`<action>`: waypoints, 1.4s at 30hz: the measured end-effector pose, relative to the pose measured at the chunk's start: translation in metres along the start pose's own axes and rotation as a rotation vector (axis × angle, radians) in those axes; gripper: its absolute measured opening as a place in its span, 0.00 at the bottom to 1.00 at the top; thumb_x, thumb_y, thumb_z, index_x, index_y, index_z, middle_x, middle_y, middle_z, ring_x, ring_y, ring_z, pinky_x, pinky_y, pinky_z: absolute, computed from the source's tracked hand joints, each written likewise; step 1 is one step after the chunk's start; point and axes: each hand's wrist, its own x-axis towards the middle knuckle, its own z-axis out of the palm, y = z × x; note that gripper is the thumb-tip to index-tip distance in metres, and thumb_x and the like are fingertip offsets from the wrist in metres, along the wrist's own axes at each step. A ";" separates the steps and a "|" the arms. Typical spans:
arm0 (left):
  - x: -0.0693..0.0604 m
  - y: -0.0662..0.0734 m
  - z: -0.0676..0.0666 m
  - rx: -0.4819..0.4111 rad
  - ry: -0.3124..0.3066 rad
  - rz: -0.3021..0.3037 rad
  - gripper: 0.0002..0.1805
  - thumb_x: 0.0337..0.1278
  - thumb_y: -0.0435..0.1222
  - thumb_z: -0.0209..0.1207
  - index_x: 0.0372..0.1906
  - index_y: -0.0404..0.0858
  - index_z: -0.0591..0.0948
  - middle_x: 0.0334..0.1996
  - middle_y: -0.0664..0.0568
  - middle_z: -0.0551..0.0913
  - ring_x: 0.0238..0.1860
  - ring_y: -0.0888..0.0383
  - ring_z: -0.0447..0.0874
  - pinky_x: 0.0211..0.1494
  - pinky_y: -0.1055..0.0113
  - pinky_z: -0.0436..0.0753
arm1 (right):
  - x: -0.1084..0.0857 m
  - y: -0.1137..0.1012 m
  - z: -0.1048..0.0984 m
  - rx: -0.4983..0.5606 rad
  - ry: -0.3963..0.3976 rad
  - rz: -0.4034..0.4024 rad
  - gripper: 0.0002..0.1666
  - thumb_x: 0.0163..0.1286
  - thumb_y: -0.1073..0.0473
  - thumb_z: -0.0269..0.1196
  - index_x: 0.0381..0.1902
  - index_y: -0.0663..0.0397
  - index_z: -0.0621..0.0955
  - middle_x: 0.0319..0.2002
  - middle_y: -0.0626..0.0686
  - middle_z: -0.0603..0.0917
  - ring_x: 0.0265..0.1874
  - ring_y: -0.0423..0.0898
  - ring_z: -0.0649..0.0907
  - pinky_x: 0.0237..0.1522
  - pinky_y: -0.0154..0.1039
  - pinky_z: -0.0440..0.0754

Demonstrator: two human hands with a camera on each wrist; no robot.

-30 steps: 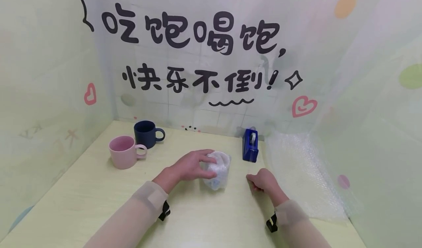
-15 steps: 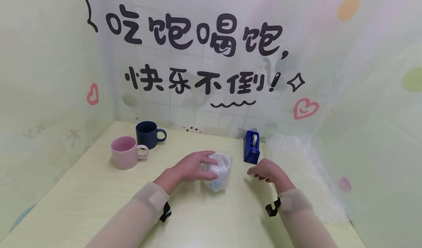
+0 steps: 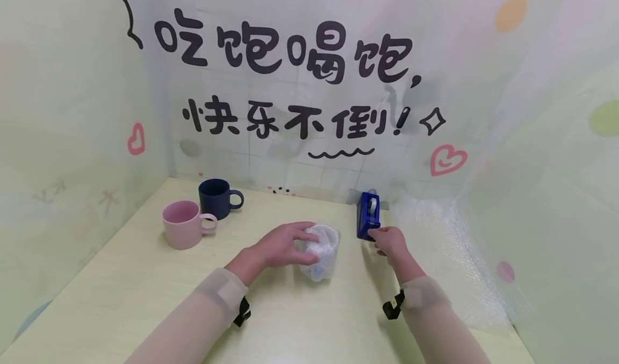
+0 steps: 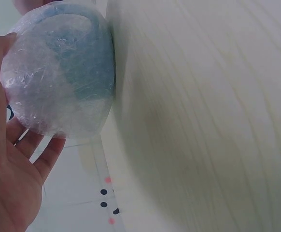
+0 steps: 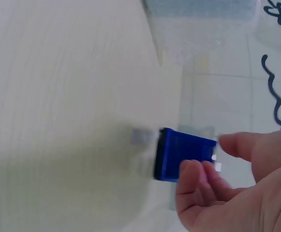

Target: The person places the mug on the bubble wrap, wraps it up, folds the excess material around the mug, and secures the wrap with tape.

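My left hand (image 3: pixel 279 244) grips a bubble-wrapped cup (image 3: pixel 325 252) near the middle of the table. In the left wrist view, light blue shows through the clear wrap, and the fingers curl round the cup's side. To the right, my right hand (image 3: pixel 394 243) is at the front end of a blue tape dispenser (image 3: pixel 364 223) that carries a roll of clear tape (image 3: pixel 372 205). From the right wrist view, thumb and fingers stand apart near the dispenser's end; whether they touch the tape is hard to tell.
A pink mug (image 3: pixel 180 229) and a dark blue mug (image 3: pixel 213 201) stand at the back left. Flat sheets of bubble wrap (image 3: pixel 440 267) lie along the right side. Printed curtain walls (image 3: pixel 271 154) close off the back and both sides of the table (image 3: pixel 271 326).
My right hand has lifted off the table and reached forward to the tape dispenser's front end, its fingers uncurling. The left hand keeps its hold on the bubble-wrapped cup.
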 end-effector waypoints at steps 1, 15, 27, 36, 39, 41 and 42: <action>0.000 0.000 0.000 -0.001 0.000 0.001 0.31 0.60 0.55 0.76 0.66 0.47 0.89 0.82 0.49 0.73 0.83 0.41 0.70 0.84 0.42 0.72 | 0.003 0.001 0.003 0.039 0.029 0.006 0.22 0.82 0.54 0.62 0.57 0.71 0.82 0.57 0.65 0.85 0.41 0.48 0.83 0.39 0.36 0.84; 0.000 -0.003 0.003 0.015 0.005 0.029 0.31 0.61 0.55 0.75 0.66 0.47 0.89 0.82 0.49 0.73 0.82 0.42 0.71 0.83 0.43 0.74 | 0.014 0.008 0.036 0.342 0.245 0.032 0.27 0.81 0.51 0.63 0.64 0.70 0.82 0.57 0.64 0.84 0.44 0.49 0.82 0.42 0.37 0.78; -0.001 -0.003 0.004 0.009 0.002 0.026 0.31 0.61 0.55 0.76 0.66 0.46 0.89 0.82 0.49 0.73 0.82 0.41 0.71 0.83 0.42 0.74 | 0.015 0.013 0.041 0.505 0.260 0.079 0.28 0.83 0.52 0.63 0.69 0.67 0.80 0.52 0.54 0.89 0.52 0.49 0.84 0.51 0.39 0.78; -0.001 -0.003 0.003 0.001 -0.005 0.013 0.31 0.61 0.55 0.76 0.66 0.46 0.89 0.82 0.49 0.73 0.82 0.41 0.70 0.83 0.42 0.73 | 0.020 0.013 0.043 0.490 0.277 0.120 0.24 0.80 0.58 0.63 0.64 0.70 0.84 0.32 0.43 0.88 0.41 0.45 0.83 0.49 0.37 0.76; 0.000 -0.003 0.003 -0.002 -0.006 0.005 0.31 0.61 0.55 0.76 0.66 0.47 0.89 0.82 0.50 0.73 0.83 0.42 0.70 0.83 0.42 0.73 | 0.025 0.012 0.042 0.491 0.285 0.144 0.24 0.76 0.58 0.63 0.61 0.70 0.84 0.26 0.42 0.87 0.34 0.42 0.82 0.46 0.36 0.76; 0.000 -0.003 0.002 -0.001 -0.004 0.000 0.31 0.61 0.55 0.76 0.66 0.47 0.89 0.83 0.50 0.73 0.83 0.42 0.70 0.83 0.42 0.73 | 0.027 0.011 0.042 0.519 0.279 0.162 0.22 0.74 0.58 0.63 0.59 0.69 0.83 0.23 0.40 0.85 0.31 0.41 0.82 0.44 0.35 0.76; 0.001 -0.003 0.002 0.001 -0.004 -0.002 0.31 0.61 0.55 0.76 0.66 0.47 0.89 0.83 0.50 0.72 0.83 0.42 0.70 0.83 0.42 0.73 | 0.029 0.010 0.041 0.538 0.276 0.172 0.21 0.74 0.59 0.63 0.58 0.68 0.83 0.22 0.40 0.85 0.30 0.40 0.82 0.42 0.35 0.76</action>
